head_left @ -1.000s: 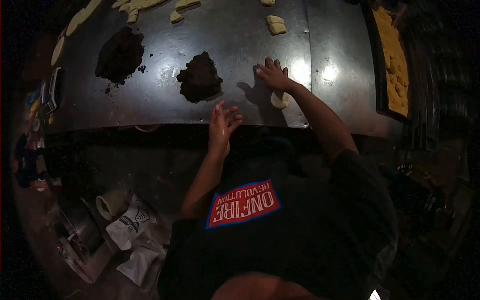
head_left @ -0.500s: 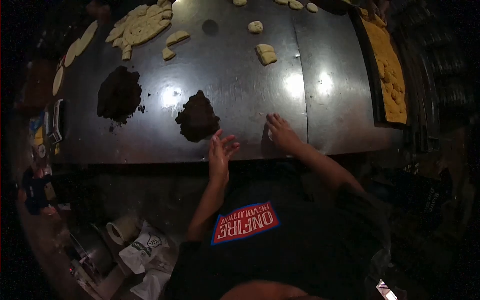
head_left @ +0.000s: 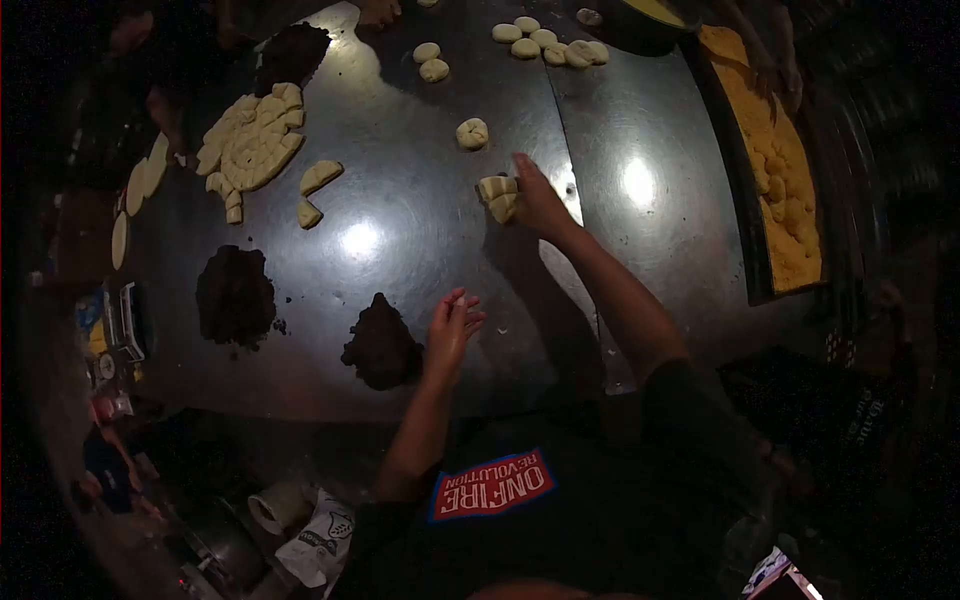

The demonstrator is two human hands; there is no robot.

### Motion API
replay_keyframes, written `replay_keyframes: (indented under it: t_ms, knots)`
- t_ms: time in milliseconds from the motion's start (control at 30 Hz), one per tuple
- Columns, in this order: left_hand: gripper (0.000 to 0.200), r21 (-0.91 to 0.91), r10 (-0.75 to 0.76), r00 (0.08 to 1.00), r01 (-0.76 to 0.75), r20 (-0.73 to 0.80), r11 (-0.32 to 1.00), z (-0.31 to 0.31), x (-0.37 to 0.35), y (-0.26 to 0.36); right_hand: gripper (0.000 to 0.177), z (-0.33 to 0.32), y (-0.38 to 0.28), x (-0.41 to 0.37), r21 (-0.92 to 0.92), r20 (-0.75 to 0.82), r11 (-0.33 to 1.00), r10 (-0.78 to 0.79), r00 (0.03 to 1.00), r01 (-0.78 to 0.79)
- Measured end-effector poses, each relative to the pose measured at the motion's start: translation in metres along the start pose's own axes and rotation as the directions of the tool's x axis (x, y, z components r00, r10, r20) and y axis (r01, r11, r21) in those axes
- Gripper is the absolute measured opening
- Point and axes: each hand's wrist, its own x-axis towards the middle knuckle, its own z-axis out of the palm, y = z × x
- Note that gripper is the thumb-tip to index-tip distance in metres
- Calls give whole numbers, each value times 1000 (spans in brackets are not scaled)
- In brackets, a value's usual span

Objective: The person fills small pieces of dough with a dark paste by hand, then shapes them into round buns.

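My right hand (head_left: 537,198) is stretched out over the dark metal table (head_left: 420,240) and its fingers touch a pair of pale dough pieces (head_left: 498,197). Whether it grips them I cannot tell. My left hand (head_left: 452,330) hovers with fingers apart just right of a dark brown filling mound (head_left: 379,345), holding nothing. A second dark mound (head_left: 235,297) lies further left.
A round dough ball (head_left: 472,133) sits beyond the right hand, with several more balls (head_left: 545,40) at the far edge. A cut flat dough sheet (head_left: 250,140) lies at far left. A tray of yellow crumbs (head_left: 775,150) stands at the right, another person's hand (head_left: 775,70) over it.
My right hand left the near table edge and reached forward to the dough pieces. My left hand stayed beside the filling mound. The view tilted, showing more of the far table.
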Motion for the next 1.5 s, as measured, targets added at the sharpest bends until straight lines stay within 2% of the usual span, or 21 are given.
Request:
replay_keyframes:
  t_ms: [100,167,233,300,367,433,467,500,533,667,733,767,833,867,900,933,1033,1167,1267,1400,1500]
  knots:
    - [44,100,-8,999,3,46,995,15,18,-1,44,28,-8,13,-239,230,950,-147,962,202]
    - [49,177,24,996,-8,-88,984,17,30,-10,32,17,-35,11,-361,457,924,55,888,129]
    - [51,118,56,986,-37,-158,992,24,34,-15,24,-2,-48,-9,-447,465,881,80,882,156]
    - [53,56,85,970,-74,-226,996,24,36,-20,28,-21,-68,-44,201,380,950,148,913,-237]
    - [56,-143,136,987,-146,-80,979,27,33,-27,32,-24,-88,-92,412,270,872,158,950,-263]
    - [52,-104,132,984,-145,-124,984,39,16,-11,31,-26,-109,-130,205,139,972,90,986,-117]
    - [50,65,87,983,-77,-162,995,36,16,-13,31,-33,-119,-144,197,130,974,86,988,-111]
    - [50,229,53,977,-4,-208,973,35,15,-14,30,-47,-130,-155,219,245,934,229,942,-283]
    - [48,432,278,941,-173,-194,885,36,12,-17,29,-62,-140,-165,221,358,864,359,862,-452]
    - [44,755,349,937,-217,-16,619,14,15,-33,28,-126,-167,-195,305,184,874,337,924,-379]
    - [40,923,523,829,-338,199,184,-4,34,-70,24,-151,-182,-197,407,6,875,284,959,-262]
    - [40,919,535,821,-346,198,190,0,11,-63,24,-152,-193,-204,398,1,883,271,963,-249]
    - [41,914,899,261,-303,352,-270,28,-39,-18,31,-146,-207,-201,330,-5,909,272,962,-256]
    - [41,915,903,251,-299,349,-270,36,-51,-10,37,-140,-222,-203,404,103,864,284,953,-301]
    - [44,663,910,413,-687,23,296,42,-64,-7,36,-125,-226,-207,353,47,924,138,989,-145]
    - [46,45,724,673,-727,-153,686,43,-79,-4,33,-109,-234,-209,393,-6,917,82,997,-73]
    - [48,-142,696,717,-694,-45,706,21,-141,27,17,-59,-264,-211,248,-245,948,-140,959,202]
    - [49,-84,669,686,-713,-285,696,-15,-149,33,18,-22,-290,-214,272,-317,929,-159,935,250]
    - [52,-62,514,754,-585,-409,809,-31,-164,36,13,-21,-293,-203,393,72,912,-155,985,114]
    - [56,-316,214,934,-303,-287,899,-60,-153,17,14,-41,-285,-182,352,280,920,-280,918,173]
    - [53,-536,53,954,-210,-294,817,-61,-136,14,17,-31,-279,-169,190,350,970,-209,913,149]
